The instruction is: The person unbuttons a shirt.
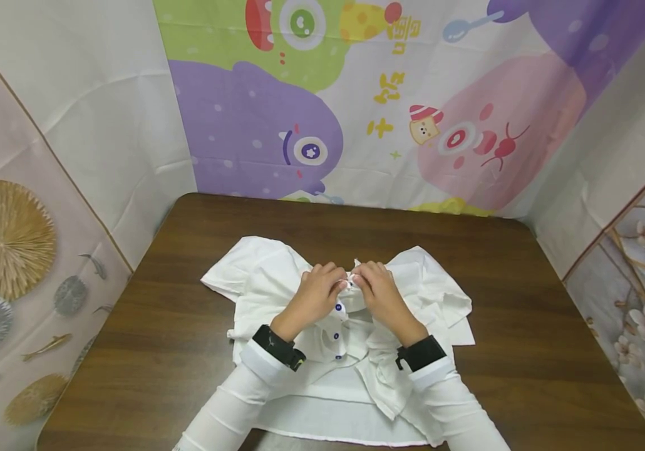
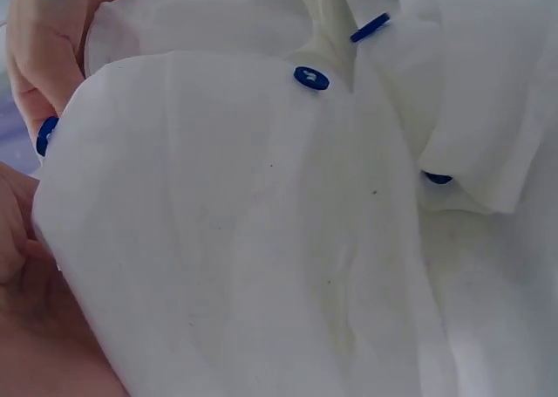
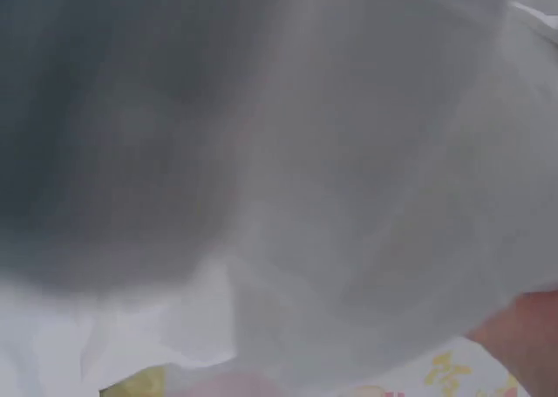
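A white short-sleeved shirt (image 1: 266,288) with blue buttons (image 1: 338,307) is spread on the table, its sleeves out to both sides. At the collar, my left hand (image 1: 314,294) pinches the fabric near the top button. Close beside it, my right hand (image 1: 383,297) pinches the collar edge from the other side. In the left wrist view, a blue button (image 2: 47,136) sits between the fingers of the two hands, and another button (image 2: 311,78) shows lower on the placket. Blurred white cloth (image 3: 375,179) fills most of the right wrist view and hides the right fingertips.
The brown wooden table (image 1: 153,351) extends around the shirt. Behind it hangs a cartoon-printed curtain (image 1: 379,169). Patterned cloth panels stand along the left (image 1: 74,238) and right (image 1: 627,269) sides. One front panel of the shirt is bunched below the right hand.
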`<act>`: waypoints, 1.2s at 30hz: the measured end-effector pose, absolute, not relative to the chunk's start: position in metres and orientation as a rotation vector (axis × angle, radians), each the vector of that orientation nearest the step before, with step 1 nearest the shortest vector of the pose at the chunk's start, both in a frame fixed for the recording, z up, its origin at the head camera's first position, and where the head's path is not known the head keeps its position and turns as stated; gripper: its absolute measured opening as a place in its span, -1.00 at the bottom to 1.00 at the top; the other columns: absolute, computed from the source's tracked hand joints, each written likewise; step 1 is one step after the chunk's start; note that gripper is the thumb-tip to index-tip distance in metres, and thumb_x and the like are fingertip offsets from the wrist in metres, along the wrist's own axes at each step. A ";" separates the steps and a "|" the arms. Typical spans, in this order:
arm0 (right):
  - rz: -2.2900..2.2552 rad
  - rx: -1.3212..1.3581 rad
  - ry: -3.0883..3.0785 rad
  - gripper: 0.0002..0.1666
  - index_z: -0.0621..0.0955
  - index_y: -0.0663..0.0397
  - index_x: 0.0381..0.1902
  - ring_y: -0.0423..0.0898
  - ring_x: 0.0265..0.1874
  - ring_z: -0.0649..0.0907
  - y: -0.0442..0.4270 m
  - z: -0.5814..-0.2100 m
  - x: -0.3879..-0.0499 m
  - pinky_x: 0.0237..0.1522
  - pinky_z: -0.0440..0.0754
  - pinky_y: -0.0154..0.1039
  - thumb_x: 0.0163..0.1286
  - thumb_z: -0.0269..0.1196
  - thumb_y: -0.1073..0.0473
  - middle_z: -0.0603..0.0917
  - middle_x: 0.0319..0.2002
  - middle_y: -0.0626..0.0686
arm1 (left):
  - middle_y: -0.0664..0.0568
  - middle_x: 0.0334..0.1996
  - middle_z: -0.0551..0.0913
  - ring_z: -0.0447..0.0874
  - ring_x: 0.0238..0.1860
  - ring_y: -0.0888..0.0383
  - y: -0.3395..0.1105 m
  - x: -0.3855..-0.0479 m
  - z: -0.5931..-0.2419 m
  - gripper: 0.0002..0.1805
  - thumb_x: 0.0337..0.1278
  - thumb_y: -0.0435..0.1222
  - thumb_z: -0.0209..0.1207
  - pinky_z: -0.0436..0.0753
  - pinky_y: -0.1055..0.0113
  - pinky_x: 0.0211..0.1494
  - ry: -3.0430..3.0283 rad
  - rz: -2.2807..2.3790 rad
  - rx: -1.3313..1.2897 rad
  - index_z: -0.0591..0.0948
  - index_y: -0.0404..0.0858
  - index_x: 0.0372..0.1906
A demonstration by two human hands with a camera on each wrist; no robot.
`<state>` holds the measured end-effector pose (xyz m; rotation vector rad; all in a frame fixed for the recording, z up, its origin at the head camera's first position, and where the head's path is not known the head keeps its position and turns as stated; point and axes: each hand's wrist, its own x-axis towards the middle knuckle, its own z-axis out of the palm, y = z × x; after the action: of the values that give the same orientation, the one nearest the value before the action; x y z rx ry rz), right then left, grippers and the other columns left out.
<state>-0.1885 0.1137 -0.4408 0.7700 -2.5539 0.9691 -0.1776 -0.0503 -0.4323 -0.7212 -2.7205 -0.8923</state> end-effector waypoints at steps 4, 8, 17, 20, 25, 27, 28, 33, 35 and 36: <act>0.923 0.691 -2.582 -0.86 0.52 0.23 -0.31 0.09 -0.27 0.48 0.111 -0.440 -0.186 -0.19 0.34 0.00 0.38 0.04 0.27 0.57 -0.33 0.16 | -0.02 -0.34 0.56 0.44 -0.29 0.02 -0.049 -0.177 -0.436 -0.89 0.23 -0.28 0.07 0.31 0.20 -0.29 -2.690 -0.929 -0.684 0.57 -0.22 -0.29; 0.978 0.618 -2.586 -0.83 0.53 0.28 -0.31 0.11 -0.27 0.50 0.109 -0.440 -0.185 -0.17 0.35 0.02 0.38 0.04 0.27 0.59 -0.34 0.19 | -0.02 -0.34 0.60 0.49 -0.26 0.01 -0.048 -0.176 -0.440 -0.85 0.23 -0.24 0.08 0.35 0.17 -0.26 -2.643 -0.957 -0.631 0.61 -0.22 -0.28; 1.122 0.458 -2.616 -0.83 0.57 0.26 -0.29 0.14 -0.19 0.58 0.112 -0.440 -0.179 -0.09 0.43 0.05 0.28 0.17 0.22 0.62 -0.30 0.19 | 0.00 -0.32 0.62 0.54 -0.17 0.02 -0.055 -0.170 -0.442 -0.84 0.19 -0.23 0.13 0.41 0.13 -0.16 -2.630 -1.040 -0.569 0.66 -0.21 -0.27; 1.096 0.510 -2.624 -0.90 0.57 0.21 -0.33 0.08 -0.23 0.60 0.114 -0.443 -0.176 -0.13 0.49 -0.02 0.23 0.22 0.26 0.61 -0.31 0.14 | -0.01 -0.26 0.64 0.55 -0.12 0.01 -0.058 -0.168 -0.443 -0.83 0.17 -0.23 0.15 0.42 0.10 -0.11 -2.651 -1.071 -0.541 0.68 -0.21 -0.25; 0.944 0.624 -2.680 -0.90 0.54 0.13 -0.35 -0.03 -0.32 0.58 0.119 -0.450 -0.169 -0.19 0.53 -0.13 0.17 0.24 0.35 0.52 -0.34 0.05 | 0.03 -0.30 0.64 0.57 -0.21 0.03 -0.063 -0.164 -0.457 -0.87 0.08 -0.21 0.22 0.46 0.13 -0.17 -2.699 -1.018 -0.513 0.70 -0.16 -0.32; 0.873 0.661 -2.703 -0.87 0.54 0.13 -0.36 -0.04 -0.34 0.57 0.120 -0.454 -0.166 -0.21 0.54 -0.14 0.13 0.25 0.38 0.50 -0.36 0.04 | 0.04 -0.33 0.64 0.57 -0.25 0.04 -0.065 -0.161 -0.464 -0.89 0.04 -0.21 0.25 0.47 0.14 -0.19 -2.715 -0.976 -0.517 0.70 -0.14 -0.34; 0.842 0.680 -2.717 -0.86 0.54 0.13 -0.38 -0.04 -0.35 0.58 0.121 -0.457 -0.165 -0.22 0.54 -0.15 0.11 0.26 0.39 0.49 -0.37 0.03 | 0.04 -0.34 0.64 0.57 -0.26 0.03 -0.066 -0.160 -0.467 -0.89 0.03 -0.21 0.26 0.47 0.13 -0.20 -2.724 -0.956 -0.521 0.70 -0.14 -0.35; 0.745 0.737 -2.834 -0.88 0.56 0.09 -0.46 -0.06 -0.40 0.58 0.122 -0.467 -0.162 -0.25 0.54 -0.18 0.03 0.26 0.38 0.50 -0.43 -0.01 | 0.06 -0.43 0.63 0.57 -0.32 0.04 -0.069 -0.154 -0.474 -0.93 -0.05 -0.22 0.30 0.47 0.13 -0.24 -2.755 -0.879 -0.530 0.70 -0.12 -0.42; 0.716 0.743 -2.898 -0.91 0.58 0.08 -0.45 -0.06 -0.38 0.58 0.122 -0.470 -0.162 -0.22 0.54 -0.18 0.07 0.27 0.34 0.53 -0.42 -0.02 | 0.07 -0.47 0.61 0.56 -0.36 0.05 -0.071 -0.153 -0.477 -0.94 -0.08 -0.23 0.30 0.47 0.16 -0.27 -2.758 -0.859 -0.548 0.70 -0.12 -0.45; 0.706 0.751 -2.927 -0.92 0.58 0.08 -0.44 -0.06 -0.36 0.59 0.122 -0.471 -0.161 -0.21 0.54 -0.17 0.09 0.27 0.32 0.55 -0.41 -0.02 | 0.07 -0.48 0.60 0.55 -0.37 0.06 -0.072 -0.153 -0.478 -0.94 -0.09 -0.24 0.30 0.46 0.18 -0.28 -2.756 -0.855 -0.561 0.69 -0.13 -0.47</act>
<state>-0.1611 0.1223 -0.4711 0.7512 -2.9272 0.7064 -0.1527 -0.0718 -0.4778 -0.5614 -2.7563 -0.8550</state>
